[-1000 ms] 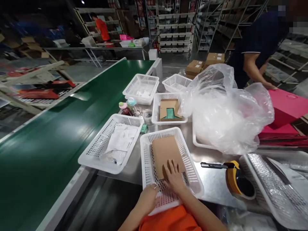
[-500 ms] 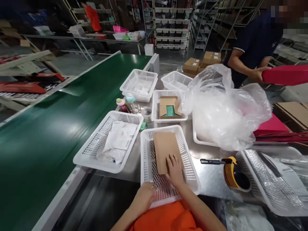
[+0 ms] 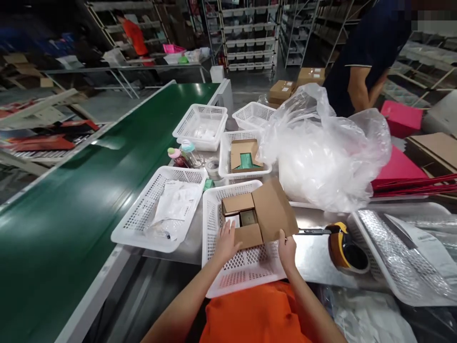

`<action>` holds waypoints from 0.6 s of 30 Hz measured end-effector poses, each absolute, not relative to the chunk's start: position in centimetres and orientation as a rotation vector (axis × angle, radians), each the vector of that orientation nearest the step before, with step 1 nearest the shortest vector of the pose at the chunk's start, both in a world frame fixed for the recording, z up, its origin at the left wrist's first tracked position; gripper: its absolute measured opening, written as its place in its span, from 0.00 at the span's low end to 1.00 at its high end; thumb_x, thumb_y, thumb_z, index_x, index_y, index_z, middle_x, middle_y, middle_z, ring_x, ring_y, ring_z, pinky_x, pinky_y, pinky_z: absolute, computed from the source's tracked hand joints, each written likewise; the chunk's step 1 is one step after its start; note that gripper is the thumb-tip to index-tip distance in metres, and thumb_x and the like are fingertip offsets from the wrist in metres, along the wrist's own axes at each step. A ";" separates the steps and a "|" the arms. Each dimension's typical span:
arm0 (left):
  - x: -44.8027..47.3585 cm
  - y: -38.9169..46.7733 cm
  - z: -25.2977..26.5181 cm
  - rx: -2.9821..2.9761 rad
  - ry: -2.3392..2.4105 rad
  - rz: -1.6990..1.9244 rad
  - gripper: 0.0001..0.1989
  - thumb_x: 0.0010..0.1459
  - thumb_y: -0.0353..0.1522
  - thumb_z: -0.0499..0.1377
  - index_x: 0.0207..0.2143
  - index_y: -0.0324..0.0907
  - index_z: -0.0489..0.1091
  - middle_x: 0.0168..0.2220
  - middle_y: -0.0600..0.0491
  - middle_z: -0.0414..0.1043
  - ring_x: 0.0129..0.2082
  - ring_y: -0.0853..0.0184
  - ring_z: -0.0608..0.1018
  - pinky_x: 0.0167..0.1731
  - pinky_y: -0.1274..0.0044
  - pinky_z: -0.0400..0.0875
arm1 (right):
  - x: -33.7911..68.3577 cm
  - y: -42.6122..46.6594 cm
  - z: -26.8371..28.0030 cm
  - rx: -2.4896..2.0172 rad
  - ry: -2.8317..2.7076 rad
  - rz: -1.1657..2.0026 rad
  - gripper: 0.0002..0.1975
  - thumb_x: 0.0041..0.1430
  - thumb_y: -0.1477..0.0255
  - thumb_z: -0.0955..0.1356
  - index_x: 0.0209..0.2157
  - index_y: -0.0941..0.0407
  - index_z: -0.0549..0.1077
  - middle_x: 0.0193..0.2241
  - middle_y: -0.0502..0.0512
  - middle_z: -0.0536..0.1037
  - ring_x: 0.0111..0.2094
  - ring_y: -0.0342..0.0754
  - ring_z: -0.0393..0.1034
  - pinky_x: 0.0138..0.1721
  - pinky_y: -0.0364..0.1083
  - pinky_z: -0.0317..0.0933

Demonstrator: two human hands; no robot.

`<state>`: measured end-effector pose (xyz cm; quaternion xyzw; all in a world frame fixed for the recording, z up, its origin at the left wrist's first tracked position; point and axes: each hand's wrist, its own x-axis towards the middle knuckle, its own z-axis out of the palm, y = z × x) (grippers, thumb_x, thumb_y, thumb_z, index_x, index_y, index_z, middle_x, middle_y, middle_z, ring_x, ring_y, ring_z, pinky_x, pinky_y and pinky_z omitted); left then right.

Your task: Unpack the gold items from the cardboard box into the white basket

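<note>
A brown cardboard box [image 3: 248, 237] lies in the white perforated basket [image 3: 243, 281] in front of me, its lid [image 3: 274, 212] swung up to the right. Inside the box, a small white piece [image 3: 233, 220] and a dark greenish item [image 3: 249, 217] show between brown inner flaps. My right hand [image 3: 287, 250] pinches the lower right corner of the lid. Fingers extended, my left hand [image 3: 225, 244] rests at the box's near left side, its tips by the white piece.
Left stands a basket [image 3: 121, 233] with white packets, beside a green conveyor belt [image 3: 100, 176]. A large clear plastic bag [image 3: 321, 162] bulges at right. A tape dispenser [image 3: 344, 247] and a box cutter [image 3: 314, 231] lie right of my basket. A co-worker [image 3: 360, 71] stands behind.
The box, closed before, is now open with its lid raised to the right. My left hand moved from the basket rim to the box; my right hand moved from the box top to the lid.
</note>
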<state>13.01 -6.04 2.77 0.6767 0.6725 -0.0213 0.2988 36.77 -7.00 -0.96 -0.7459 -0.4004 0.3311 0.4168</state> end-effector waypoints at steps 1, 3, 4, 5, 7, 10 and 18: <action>13.4 -5.4 3.2 1.807 1.784 -0.060 0.39 0.59 0.38 0.55 0.68 0.34 0.47 0.68 0.35 0.54 0.69 0.46 0.54 0.68 0.53 0.45 | 36.5 -7.2 -0.9 -1.871 -0.990 0.846 0.33 0.55 0.43 0.59 0.33 0.60 0.75 0.38 0.72 0.80 0.44 0.63 0.74 0.47 0.57 0.66; 13.9 -5.1 4.3 1.843 1.735 -0.065 0.27 0.61 0.40 0.53 0.60 0.36 0.65 0.57 0.37 0.71 0.62 0.47 0.67 0.66 0.50 0.44 | 36.2 -7.4 -0.6 -1.861 -0.958 0.875 0.32 0.54 0.43 0.59 0.31 0.59 0.74 0.36 0.70 0.81 0.42 0.61 0.74 0.44 0.55 0.67; 13.9 -5.6 4.9 1.876 1.680 -0.068 0.22 0.63 0.41 0.51 0.51 0.37 0.73 0.49 0.39 0.76 0.56 0.49 0.72 0.66 0.52 0.47 | 36.2 -7.5 -0.5 -1.857 -0.943 0.885 0.32 0.54 0.42 0.59 0.30 0.58 0.74 0.35 0.68 0.81 0.40 0.61 0.75 0.43 0.55 0.67; 13.8 -6.3 5.3 1.909 1.604 -0.077 0.21 0.63 0.42 0.50 0.42 0.39 0.77 0.42 0.42 0.78 0.51 0.53 0.75 0.64 0.56 0.52 | 36.2 -7.5 -0.5 -1.855 -0.929 0.892 0.32 0.53 0.42 0.60 0.28 0.57 0.73 0.33 0.67 0.81 0.38 0.60 0.75 0.41 0.54 0.67; 13.6 -8.5 5.2 1.947 1.424 -0.116 0.22 0.63 0.45 0.51 0.32 0.41 0.79 0.36 0.45 0.79 0.45 0.57 0.77 0.57 0.64 0.63 | 36.3 -7.4 -0.5 -1.860 -0.903 0.900 0.31 0.51 0.41 0.60 0.25 0.56 0.72 0.30 0.66 0.80 0.36 0.59 0.74 0.39 0.53 0.67; 13.4 -11.4 3.1 1.900 1.299 -0.191 0.17 0.61 0.41 0.55 0.33 0.40 0.79 0.41 0.44 0.79 0.47 0.56 0.77 0.49 0.69 0.68 | 36.4 -7.3 -0.7 -1.860 -0.890 0.915 0.32 0.50 0.39 0.60 0.23 0.55 0.71 0.28 0.65 0.80 0.34 0.57 0.73 0.37 0.52 0.66; 13.3 -12.0 -2.6 1.629 1.548 -0.137 0.14 0.64 0.31 0.48 0.42 0.38 0.73 0.41 0.48 0.80 0.41 0.66 0.80 0.39 0.78 0.69 | 36.6 -7.2 -0.4 -1.870 -0.962 0.946 0.32 0.49 0.38 0.59 0.17 0.53 0.66 0.19 0.57 0.72 0.26 0.52 0.65 0.29 0.50 0.60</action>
